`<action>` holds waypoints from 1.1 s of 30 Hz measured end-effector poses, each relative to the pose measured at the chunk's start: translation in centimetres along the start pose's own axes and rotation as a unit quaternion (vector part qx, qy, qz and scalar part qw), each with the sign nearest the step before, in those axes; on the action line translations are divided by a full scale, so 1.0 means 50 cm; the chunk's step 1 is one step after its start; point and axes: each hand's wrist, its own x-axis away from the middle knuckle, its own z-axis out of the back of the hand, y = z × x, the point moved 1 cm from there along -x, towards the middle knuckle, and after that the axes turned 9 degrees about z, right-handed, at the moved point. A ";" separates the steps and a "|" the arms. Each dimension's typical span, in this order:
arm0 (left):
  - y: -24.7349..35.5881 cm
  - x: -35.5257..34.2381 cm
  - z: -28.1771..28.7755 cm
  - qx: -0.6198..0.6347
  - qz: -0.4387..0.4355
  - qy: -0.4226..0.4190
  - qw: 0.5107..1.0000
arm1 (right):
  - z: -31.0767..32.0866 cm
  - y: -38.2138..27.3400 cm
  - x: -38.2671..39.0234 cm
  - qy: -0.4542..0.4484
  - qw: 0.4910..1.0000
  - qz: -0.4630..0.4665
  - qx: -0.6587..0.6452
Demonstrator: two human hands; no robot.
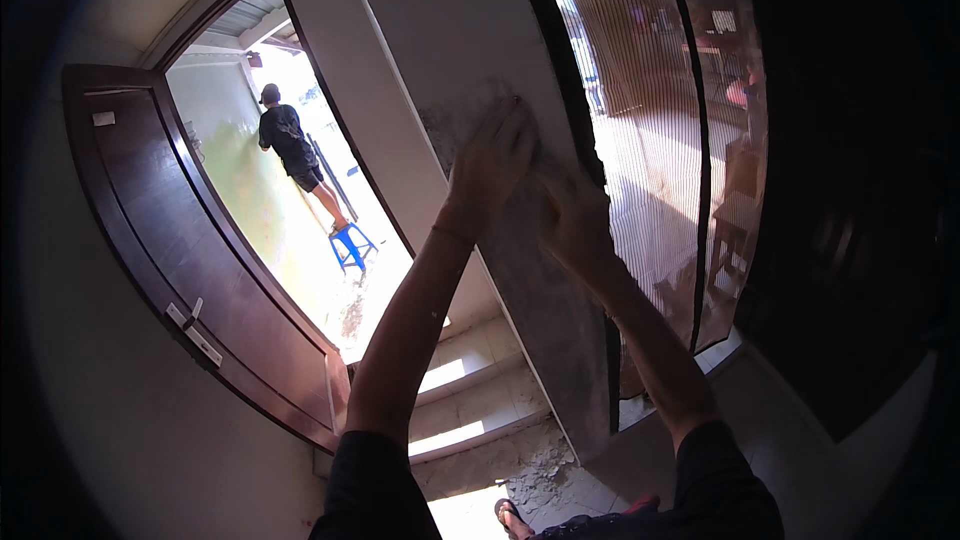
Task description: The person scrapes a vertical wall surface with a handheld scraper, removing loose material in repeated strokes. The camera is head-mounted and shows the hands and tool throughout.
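My left hand (492,155) presses high on a grey, patchy plastered wall strip (545,320), its fingers closed together; whatever may lie under them is too dark to make out. Just below it and to the right, my right hand (572,210) reaches up to the same strip, its fingers dim and partly hidden near the left one. A pleated screen (645,200) in a dark frame stands right beside the strip.
An open brown door (140,170) is at the left. Through the doorway, a person (285,140) stands on a blue stool (350,245) facing a pale wall. Tiled steps (480,380) descend below, with grey debris (540,465) near my sandalled foot (510,518).
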 end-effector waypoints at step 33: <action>-0.005 -0.006 -0.004 0.003 0.023 -0.003 1.000 | -0.013 0.003 -0.038 0.032 0.999 -0.008 -0.001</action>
